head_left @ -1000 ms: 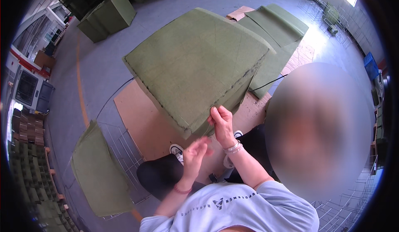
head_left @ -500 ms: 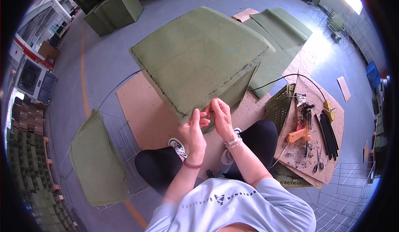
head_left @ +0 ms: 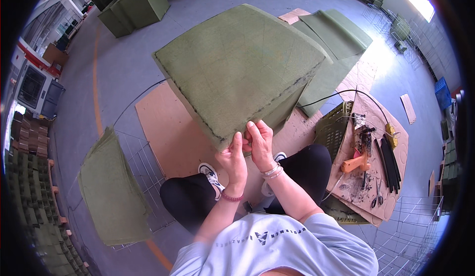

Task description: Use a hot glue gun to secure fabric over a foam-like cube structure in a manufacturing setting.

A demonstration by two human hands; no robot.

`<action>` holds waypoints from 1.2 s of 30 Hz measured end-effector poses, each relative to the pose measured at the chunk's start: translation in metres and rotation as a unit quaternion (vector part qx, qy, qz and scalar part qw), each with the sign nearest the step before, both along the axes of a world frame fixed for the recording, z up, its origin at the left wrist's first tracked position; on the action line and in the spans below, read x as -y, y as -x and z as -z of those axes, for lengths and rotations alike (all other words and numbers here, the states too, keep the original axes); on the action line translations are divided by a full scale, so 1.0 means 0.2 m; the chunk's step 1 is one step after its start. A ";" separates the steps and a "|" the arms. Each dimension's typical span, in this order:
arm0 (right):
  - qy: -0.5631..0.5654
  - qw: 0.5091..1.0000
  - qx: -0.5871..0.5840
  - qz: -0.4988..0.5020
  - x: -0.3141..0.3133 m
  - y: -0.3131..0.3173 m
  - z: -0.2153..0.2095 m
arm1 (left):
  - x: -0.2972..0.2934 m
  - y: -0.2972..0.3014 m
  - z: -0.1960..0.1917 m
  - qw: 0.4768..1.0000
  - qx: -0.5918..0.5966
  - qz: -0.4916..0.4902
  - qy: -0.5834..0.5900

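A large green box [head_left: 242, 63] covered in felt-like sheet stands in front of me, one corner toward me. Dark smudged residue runs along its near edges. My left hand [head_left: 234, 159] is closed at that near corner, thumb up and fingers curled against the edge. Right beside it, my right hand [head_left: 261, 146] pinches the same edge a little to the right, thumb and forefinger together. The two hands nearly touch, and the undersides of the fingers are hidden.
At right, cardboard on a green plastic crate [head_left: 332, 127] carries an orange glue gun [head_left: 355, 162], black glue sticks [head_left: 390, 164] and scissors [head_left: 378, 197]. Green sheets [head_left: 113, 192] lie on a wire frame at left; more green sheet [head_left: 336, 36] lies behind the box. Cardboard [head_left: 166, 127] covers the floor.
Both hands have shifted slightly along the box's edge, the left one a little toward the right. The fingers have drawn closer together, and the view has tilted slightly.
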State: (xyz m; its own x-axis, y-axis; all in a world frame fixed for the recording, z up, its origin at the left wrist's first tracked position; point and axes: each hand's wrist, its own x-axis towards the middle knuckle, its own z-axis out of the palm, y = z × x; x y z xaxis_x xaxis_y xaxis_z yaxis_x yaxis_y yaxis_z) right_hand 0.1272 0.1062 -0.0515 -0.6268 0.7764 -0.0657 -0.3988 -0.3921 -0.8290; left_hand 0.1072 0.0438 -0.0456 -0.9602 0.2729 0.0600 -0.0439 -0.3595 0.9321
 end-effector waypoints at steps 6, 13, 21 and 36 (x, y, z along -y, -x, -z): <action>0.031 0.999 -0.007 0.002 0.00 -0.01 0.00 | -0.01 -0.01 0.03 1.000 -0.010 0.012 0.009; 0.012 0.999 -0.011 -0.041 -0.01 -0.05 0.02 | 0.02 0.00 0.01 1.000 -0.007 0.019 0.004; 0.011 0.998 -0.025 -0.056 0.01 -0.04 -0.01 | 0.01 0.01 0.02 1.000 0.002 0.017 -0.002; -0.046 0.995 -0.032 -0.079 0.01 -0.06 0.05 | 0.14 0.01 0.02 0.997 0.058 0.044 0.008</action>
